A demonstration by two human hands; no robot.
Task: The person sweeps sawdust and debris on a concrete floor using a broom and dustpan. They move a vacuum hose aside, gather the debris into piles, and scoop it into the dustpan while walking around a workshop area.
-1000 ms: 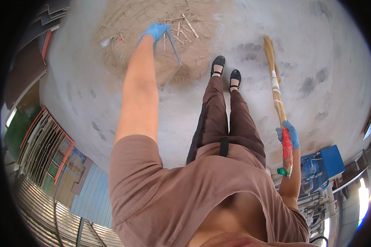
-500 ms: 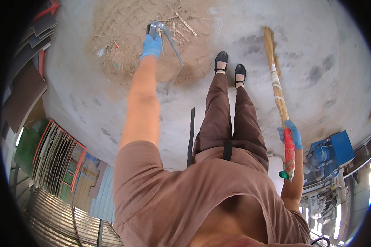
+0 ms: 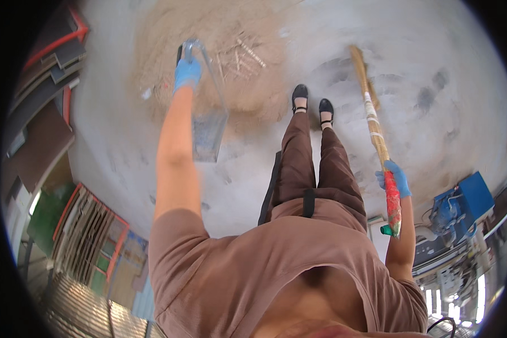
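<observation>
A blue glove covers my left hand (image 3: 187,74), which is wrapped round the dark grip of a see-through grey dustpan (image 3: 208,134). The dustpan hangs tilted above the floor, beside a heap of sawdust-like sweepings (image 3: 253,93) with pale sticks and small scraps in it. On the right, my gloved right hand (image 3: 397,179) is closed round the red-wrapped handle of a straw broom (image 3: 375,127). White bands bind the broom's shaft, and a green piece shows at its handle end. Its bristles point away from me, right of my shoes.
Flat boards and panels (image 3: 42,141) stand along the left side, with a red-framed rack of sheets (image 3: 84,234) nearer. A blue machine (image 3: 462,200) stands at the right. Dark smudges mark the grey concrete floor (image 3: 321,31).
My left hand and the dustpan have shifted left and nearer to me, away from the middle of the heap. My right hand still grips the broom, nearly unmoved.
</observation>
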